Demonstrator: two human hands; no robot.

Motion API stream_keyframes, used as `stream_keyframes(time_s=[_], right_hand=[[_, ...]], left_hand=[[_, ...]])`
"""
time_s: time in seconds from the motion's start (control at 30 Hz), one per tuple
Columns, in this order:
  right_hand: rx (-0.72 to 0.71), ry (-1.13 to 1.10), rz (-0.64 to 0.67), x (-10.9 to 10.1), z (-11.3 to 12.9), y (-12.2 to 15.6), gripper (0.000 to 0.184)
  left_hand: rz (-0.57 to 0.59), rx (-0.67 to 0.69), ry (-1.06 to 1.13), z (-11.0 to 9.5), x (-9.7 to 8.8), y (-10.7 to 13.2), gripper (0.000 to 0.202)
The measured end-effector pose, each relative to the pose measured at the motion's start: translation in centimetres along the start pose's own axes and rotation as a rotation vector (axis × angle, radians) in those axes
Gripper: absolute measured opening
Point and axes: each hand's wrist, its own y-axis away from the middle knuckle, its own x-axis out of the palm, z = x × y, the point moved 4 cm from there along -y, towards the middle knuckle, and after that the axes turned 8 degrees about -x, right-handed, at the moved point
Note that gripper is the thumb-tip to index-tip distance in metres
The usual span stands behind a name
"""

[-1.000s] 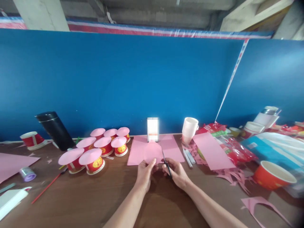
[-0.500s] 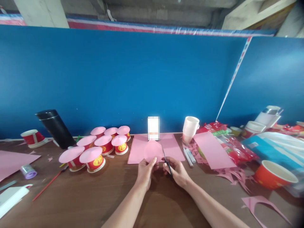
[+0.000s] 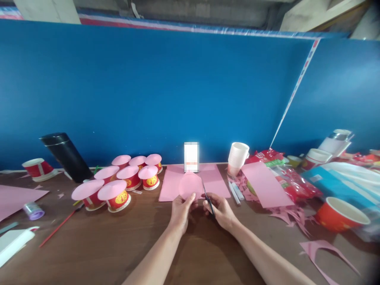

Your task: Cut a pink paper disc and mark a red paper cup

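Note:
A round pink paper disc (image 3: 190, 185) is pinched in my left hand (image 3: 182, 211), thumb on its near edge. My right hand (image 3: 220, 211) grips a pair of dark scissors (image 3: 210, 204), whose blades point away from me close to the disc's right edge. I cannot tell whether the blades touch the paper. Behind both hands lie flat pink paper sheets (image 3: 170, 184). To the left stand several upturned red paper cups with gold emblems, each topped by a shallow pink paper cone (image 3: 112, 190).
A black flask (image 3: 67, 158) leans at the back left, near a red-handled brush (image 3: 57, 229). Stacked white cups (image 3: 238, 157), pens (image 3: 234, 192) and pink scraps (image 3: 292, 217) lie right of the sheets. An orange paper cup (image 3: 341, 215) stands farther right, beside plastic packets.
The view has shifted slightly, so the table things sit a little higher in the picture. Both hands keep nearly the same pose, with disc and scissors still held.

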Motion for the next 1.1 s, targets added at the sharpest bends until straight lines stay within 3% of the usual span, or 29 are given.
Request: stream_keyframes(time_s=[1.1], right_hand=[[-0.029, 0.086, 0.005, 0.00, 0.22, -0.02, 0.041]], left_hand=[[-0.065, -0.004, 0.007, -0.02, -0.07, -0.11, 0.030]])
